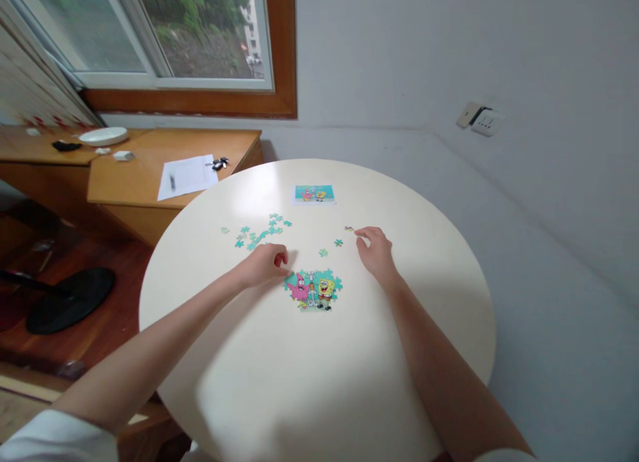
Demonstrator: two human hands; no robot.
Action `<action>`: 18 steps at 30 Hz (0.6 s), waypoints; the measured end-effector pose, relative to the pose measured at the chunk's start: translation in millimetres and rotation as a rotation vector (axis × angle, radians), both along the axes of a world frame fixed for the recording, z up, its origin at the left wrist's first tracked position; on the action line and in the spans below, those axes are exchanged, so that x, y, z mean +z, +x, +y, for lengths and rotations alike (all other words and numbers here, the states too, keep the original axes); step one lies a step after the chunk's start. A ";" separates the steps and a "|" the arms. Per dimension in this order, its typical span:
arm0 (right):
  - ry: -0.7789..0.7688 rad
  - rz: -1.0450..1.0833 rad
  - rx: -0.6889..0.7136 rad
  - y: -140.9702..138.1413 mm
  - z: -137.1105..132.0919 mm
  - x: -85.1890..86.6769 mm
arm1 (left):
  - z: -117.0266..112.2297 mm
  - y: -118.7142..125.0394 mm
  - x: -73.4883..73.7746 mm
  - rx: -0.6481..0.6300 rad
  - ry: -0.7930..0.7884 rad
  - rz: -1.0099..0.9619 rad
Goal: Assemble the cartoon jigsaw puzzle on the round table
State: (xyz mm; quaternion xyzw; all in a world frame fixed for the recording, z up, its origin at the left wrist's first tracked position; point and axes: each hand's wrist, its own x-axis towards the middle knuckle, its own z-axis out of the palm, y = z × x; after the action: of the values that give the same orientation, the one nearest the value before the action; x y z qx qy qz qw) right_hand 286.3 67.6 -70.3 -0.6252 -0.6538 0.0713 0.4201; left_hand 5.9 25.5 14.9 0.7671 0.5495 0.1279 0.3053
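On a round cream table lies a partly joined cartoon jigsaw. My left hand rests just left of it, fingers curled near its top-left edge; what they hold, if anything, is hidden. My right hand lies to the upper right, its fingertips touching a small loose piece. Two loose teal pieces sit between the hands. A scatter of several teal pieces lies further left. A small reference picture lies at the far side of the table.
A wooden desk stands to the left with a paper sheet, keys and a white plate. A black fan base sits on the floor. A wall socket is at the right.
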 end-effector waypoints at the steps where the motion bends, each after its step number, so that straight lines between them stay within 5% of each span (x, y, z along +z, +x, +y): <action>1: 0.004 0.002 0.004 -0.1 -0.1 0.3 | 0.9 -2.6 0.9 0.021 0.001 -0.044; 9: 0.011 0.004 0.007 -0.2 -1.7 3.1 | 20.5 -36.0 5.9 0.481 0.234 -0.503; 14: 0.002 0.003 0.007 0.0 -3.1 5.4 | 30.4 -54.1 -17.3 0.661 0.495 -0.485; 18: -0.002 -0.005 0.001 -0.1 -4.1 7.0 | 28.9 -55.8 -29.7 0.746 0.554 -0.380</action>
State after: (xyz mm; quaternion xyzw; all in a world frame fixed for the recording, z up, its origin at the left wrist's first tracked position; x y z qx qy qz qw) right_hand 286.2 63.5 -63.3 -0.6256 -0.6550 0.0706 0.4179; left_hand -49.9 54.5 -14.7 0.5336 0.6666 0.5070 0.1183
